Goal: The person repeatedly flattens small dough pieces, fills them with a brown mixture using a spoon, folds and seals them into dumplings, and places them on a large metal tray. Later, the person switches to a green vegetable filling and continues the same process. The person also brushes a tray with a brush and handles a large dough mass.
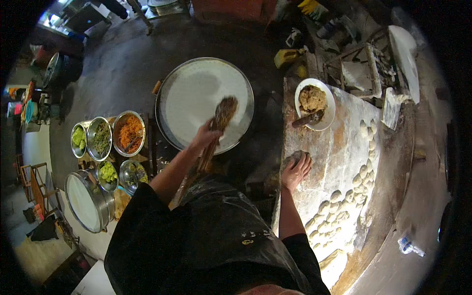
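Note:
My left hand (206, 135) grips the handle of a straw whisk brush (225, 110). The brush's blurred bristle end is over a large round metal pan (191, 83) with a pale inner surface; whether it touches is unclear. My right hand (296, 171) lies palm down near the left edge of a floured wooden worktop (313, 147). Under its fingers is a dark, rounded thing (295, 156), mostly hidden, perhaps a cloth. Further up the worktop stands a white bowl (329, 118) of brown paste (312, 99) with a wooden-handled tool (308, 118) in it.
Several pieces of dough (324, 208) lie along the right of the worktop, with a larger dough mass (333, 263) nearer me. At left are metal bowls of shredded orange filling (129, 129) and chopped greens (101, 137), beside a deep round metal vessel (84, 202). A yellow jug (288, 58) stands beyond.

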`<state>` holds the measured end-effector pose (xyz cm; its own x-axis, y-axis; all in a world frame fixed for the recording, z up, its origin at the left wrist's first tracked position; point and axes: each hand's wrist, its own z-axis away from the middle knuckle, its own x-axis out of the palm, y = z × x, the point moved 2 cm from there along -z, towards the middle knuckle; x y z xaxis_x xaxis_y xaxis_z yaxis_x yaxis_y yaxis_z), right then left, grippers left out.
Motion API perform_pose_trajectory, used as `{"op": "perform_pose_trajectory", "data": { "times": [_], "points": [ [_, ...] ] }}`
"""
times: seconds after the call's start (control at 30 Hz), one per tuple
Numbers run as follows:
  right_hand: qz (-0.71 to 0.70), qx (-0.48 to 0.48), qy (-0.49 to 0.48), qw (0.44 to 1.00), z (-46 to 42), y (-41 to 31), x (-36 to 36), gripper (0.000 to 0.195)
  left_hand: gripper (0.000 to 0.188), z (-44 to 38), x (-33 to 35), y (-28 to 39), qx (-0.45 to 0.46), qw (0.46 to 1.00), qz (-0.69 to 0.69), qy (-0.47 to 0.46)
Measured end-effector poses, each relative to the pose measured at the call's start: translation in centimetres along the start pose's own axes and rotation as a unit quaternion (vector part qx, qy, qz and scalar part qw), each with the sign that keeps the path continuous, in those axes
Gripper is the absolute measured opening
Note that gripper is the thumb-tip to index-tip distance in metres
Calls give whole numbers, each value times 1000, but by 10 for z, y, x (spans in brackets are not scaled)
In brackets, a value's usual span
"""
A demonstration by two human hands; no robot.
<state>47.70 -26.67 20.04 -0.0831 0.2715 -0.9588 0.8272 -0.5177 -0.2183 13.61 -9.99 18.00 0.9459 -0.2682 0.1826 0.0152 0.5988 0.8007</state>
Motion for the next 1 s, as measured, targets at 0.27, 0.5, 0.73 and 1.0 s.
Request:
{"op": "perform_pose_trajectory", "data": {
  "times": [0.27, 0.5, 0.73, 1.0],
  "points": [
    [-7, -5, -8, 1000, -9, -15, -2, 53, 90, -112, -7, -40, 115, 817, -565, 27],
    [3, 3, -3, 1000, -3, -10, -6, 53, 74, 32, -80, -17, -23, 641, -742, -195],
    [-15, 4, 4, 1000, -5, -13, -7, 52, 68, 56, -201, 38, -125, 652, -745, 62],
    [-3, 8, -6, 1000, -7, -11, 1, 52, 73, 18, -107, -70, -84, 759, -624, 168]
  ]
}}
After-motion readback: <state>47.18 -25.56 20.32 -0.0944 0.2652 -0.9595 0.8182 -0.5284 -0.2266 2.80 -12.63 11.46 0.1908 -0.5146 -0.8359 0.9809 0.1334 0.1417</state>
